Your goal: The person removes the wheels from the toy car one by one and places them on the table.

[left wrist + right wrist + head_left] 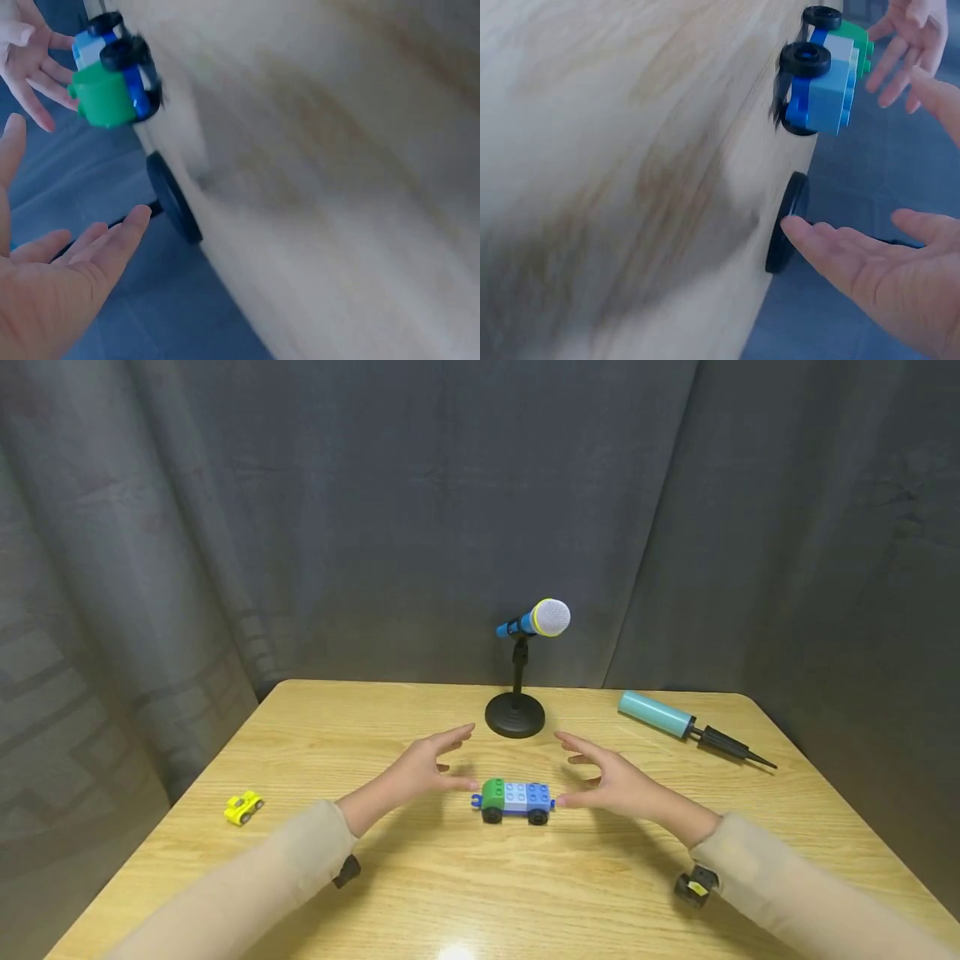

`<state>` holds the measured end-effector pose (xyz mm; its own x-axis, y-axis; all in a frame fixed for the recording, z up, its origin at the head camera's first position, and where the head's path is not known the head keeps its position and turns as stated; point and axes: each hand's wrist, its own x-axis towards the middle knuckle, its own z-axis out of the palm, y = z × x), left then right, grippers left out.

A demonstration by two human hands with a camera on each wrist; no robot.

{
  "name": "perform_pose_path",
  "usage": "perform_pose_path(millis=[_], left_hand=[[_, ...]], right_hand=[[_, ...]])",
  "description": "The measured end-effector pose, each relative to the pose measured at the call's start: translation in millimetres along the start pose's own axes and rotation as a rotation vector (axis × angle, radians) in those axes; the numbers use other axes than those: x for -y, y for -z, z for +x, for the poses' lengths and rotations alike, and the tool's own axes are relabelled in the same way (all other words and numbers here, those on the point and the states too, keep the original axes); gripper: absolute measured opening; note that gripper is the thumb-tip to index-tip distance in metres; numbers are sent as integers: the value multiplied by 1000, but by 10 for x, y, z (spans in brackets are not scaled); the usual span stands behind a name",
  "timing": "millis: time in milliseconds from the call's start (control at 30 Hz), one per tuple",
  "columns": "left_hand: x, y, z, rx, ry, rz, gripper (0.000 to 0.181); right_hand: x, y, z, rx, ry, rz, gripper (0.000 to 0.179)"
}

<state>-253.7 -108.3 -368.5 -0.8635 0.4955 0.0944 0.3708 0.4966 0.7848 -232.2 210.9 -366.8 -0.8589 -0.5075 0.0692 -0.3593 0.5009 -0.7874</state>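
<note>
A toy block car (516, 800) with a green end, light-blue and blue bricks and black wheels stands on the wooden table between the two hands. To its left is my left hand (435, 765), fingers extended and thumb near the green end. My right hand (611, 781) is spread on the other side, its thumb close to the blue end; whether it touches cannot be told. Both palms face the car and hold nothing. In the left wrist view the green brick (105, 96) faces the left hand; in the right wrist view the blue brick (831, 101) faces the right hand.
Behind the car stands a blue toy microphone (551, 617) on a black stand (515, 716). A light-blue hand pump (656, 714) with a black nozzle lies at the back right. A small yellow toy car (243, 807) sits near the left edge. Grey curtains (420, 527) hang behind the table.
</note>
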Motion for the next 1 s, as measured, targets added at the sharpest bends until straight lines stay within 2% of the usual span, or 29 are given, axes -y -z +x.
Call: perform_pose_path(millis=[167,300,467,567,667,800,1000], left_hand=[[50,-144,-9,9,29,-103,79],[56,-248,-16,5,75,-165,71],[42,-340,-24,-20,118,-170,60],[43,-380,-35,-27,140,-159,51],[56,-413,-37,-39,149,-150,44],[76,-440,-30,-54,123,-132,40],[83,-454,-27,-60,103,-123,35]], right_hand=[[-29,-46,23,60,-25,79,89],[-42,-90,45,66,-65,123,82],[-63,-170,86,65,-181,286,75],[-90,-236,113,55,-223,362,72],[-103,-293,134,30,-238,373,66],[-97,-332,144,-1,-252,352,56],[-94,-355,142,-5,-285,353,47]])
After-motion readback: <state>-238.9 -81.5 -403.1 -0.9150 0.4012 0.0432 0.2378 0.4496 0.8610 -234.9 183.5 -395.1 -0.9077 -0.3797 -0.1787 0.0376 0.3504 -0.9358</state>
